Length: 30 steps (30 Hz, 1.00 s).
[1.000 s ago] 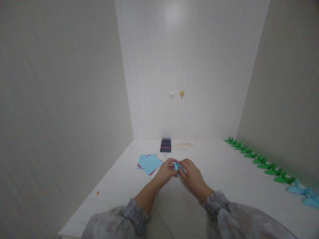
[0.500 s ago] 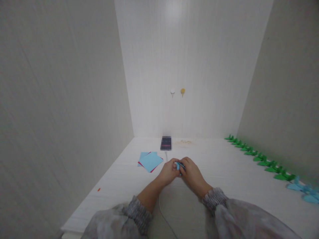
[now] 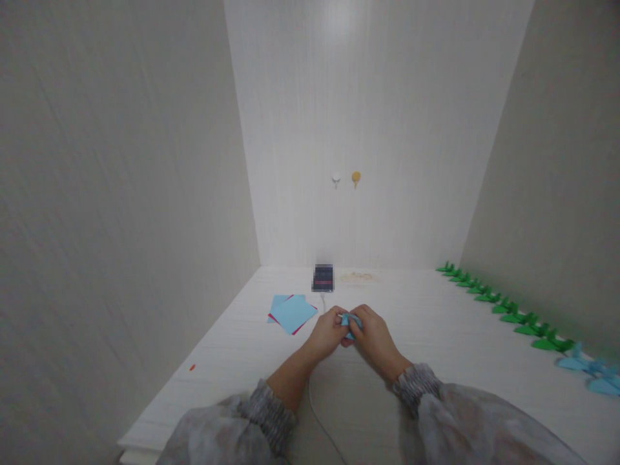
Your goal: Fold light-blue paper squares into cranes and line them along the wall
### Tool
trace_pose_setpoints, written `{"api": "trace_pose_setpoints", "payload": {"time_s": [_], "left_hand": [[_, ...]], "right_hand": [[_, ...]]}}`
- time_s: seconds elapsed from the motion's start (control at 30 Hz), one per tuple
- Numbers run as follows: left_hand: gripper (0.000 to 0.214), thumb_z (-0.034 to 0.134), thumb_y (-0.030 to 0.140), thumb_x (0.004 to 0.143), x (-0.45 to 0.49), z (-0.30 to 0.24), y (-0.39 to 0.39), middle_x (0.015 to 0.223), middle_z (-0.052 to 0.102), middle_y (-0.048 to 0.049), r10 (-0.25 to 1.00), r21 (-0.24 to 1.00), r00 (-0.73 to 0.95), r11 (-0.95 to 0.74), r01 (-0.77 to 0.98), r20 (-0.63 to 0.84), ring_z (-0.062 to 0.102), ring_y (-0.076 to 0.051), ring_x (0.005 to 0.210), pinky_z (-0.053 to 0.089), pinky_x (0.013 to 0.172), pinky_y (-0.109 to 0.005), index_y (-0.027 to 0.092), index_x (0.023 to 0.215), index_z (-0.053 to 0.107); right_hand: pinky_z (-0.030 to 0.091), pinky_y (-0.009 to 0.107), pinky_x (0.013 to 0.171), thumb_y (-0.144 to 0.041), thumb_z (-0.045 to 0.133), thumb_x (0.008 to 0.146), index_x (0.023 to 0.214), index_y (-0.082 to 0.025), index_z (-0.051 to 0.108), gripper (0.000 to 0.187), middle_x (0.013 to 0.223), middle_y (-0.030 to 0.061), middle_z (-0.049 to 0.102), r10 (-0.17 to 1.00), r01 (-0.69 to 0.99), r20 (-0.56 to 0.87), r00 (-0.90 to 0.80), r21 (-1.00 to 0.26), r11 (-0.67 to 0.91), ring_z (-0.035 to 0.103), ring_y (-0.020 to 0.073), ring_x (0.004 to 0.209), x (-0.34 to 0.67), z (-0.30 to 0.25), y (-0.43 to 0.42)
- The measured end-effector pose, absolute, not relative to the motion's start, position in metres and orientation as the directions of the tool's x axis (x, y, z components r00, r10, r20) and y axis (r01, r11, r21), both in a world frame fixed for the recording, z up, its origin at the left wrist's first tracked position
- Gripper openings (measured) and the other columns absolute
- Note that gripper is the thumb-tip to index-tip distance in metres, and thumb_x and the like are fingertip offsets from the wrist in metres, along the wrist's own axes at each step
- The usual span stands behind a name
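Note:
Both my hands meet over the middle of the white table (image 3: 436,336). My left hand (image 3: 327,330) and my right hand (image 3: 372,332) pinch a small folded piece of light blue paper (image 3: 349,321) between their fingertips. The fingers of both hands are closed around it, and most of the paper is hidden by them. Just to the left of my left hand lies a small stack of square paper sheets (image 3: 292,312), light blue on top with a red edge showing underneath.
A phone (image 3: 323,278) lies at the back of the table with a white cable (image 3: 314,407) running toward me. Folded green paper figures (image 3: 504,309) line the right wall, then light blue ones (image 3: 588,371). Two small hooks (image 3: 345,179) hang on the back wall. A red scrap (image 3: 192,367) lies at left.
The hands stay together on the blue paper, with small shifts of the fingers as they work it. The view has tilted slightly.

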State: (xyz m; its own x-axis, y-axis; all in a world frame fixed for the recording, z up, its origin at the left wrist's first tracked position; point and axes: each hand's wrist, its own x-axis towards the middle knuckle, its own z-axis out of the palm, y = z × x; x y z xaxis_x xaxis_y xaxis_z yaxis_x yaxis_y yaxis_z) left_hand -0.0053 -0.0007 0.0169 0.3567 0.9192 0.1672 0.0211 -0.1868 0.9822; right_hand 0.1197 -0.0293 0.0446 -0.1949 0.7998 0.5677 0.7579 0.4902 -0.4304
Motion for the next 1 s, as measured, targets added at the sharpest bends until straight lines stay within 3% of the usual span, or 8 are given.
{"api": "trace_pose_setpoints", "payload": {"time_s": [0.2, 0.53, 0.83, 1.0], "left_hand": [[0.024, 0.043, 0.009, 0.06, -0.01, 0.022, 0.001, 0.055, 0.055, 0.0016, 0.932, 0.982, 0.335, -0.176, 0.073, 0.142, 0.051, -0.007, 0.04, 0.04, 0.038, -0.017, 0.013, 0.083, 0.049], [0.029, 0.043, 0.008, 0.058, -0.009, 0.024, -0.003, 0.061, 0.058, -0.0013, 0.929, 0.974, 0.344, -0.187, 0.129, 0.133, 0.051, -0.008, 0.039, 0.04, 0.037, -0.019, 0.012, 0.085, 0.052], [0.026, 0.046, 0.008, 0.058, -0.016, 0.032, -0.001, 0.044, 0.052, 0.0031, 0.939, 0.995, 0.337, -0.087, 0.054, 0.064, 0.047, -0.007, 0.035, 0.038, 0.038, -0.018, 0.01, 0.083, 0.056], [0.026, 0.058, 0.019, 0.059, -0.018, 0.036, -0.007, 0.048, 0.055, 0.0011, 0.924, 0.995, 0.371, -0.102, 0.013, 0.09, 0.049, -0.008, 0.039, 0.039, 0.042, -0.019, 0.009, 0.083, 0.057]], "right_hand": [[0.038, 0.024, 0.065, -0.019, 0.041, 0.071, 0.074, -0.016, 0.057, 0.016, 0.073, 0.0033, 0.055, 0.811, 0.746, 0.56, -0.169, -0.464, 0.477, 0.051, 0.0143, 0.071, 0.123, 0.047, -0.029], [0.037, 0.022, 0.056, -0.02, 0.039, 0.071, 0.072, -0.016, 0.057, 0.019, 0.066, 0.0024, 0.059, 0.847, 0.758, 0.507, -0.16, -0.486, 0.434, 0.053, 0.0137, 0.062, 0.124, 0.044, -0.028], [0.041, 0.026, 0.066, -0.016, 0.041, 0.072, 0.08, -0.017, 0.061, 0.022, 0.076, 0.0039, 0.064, 0.785, 0.634, 0.542, -0.3, -0.501, 0.589, 0.057, 0.0154, 0.071, 0.132, 0.046, -0.027], [0.043, 0.025, 0.067, -0.012, 0.042, 0.07, 0.079, -0.018, 0.063, 0.023, 0.075, 0.0034, 0.064, 0.743, 0.593, 0.582, -0.33, -0.485, 0.643, 0.058, 0.0135, 0.07, 0.135, 0.045, -0.025]]}}
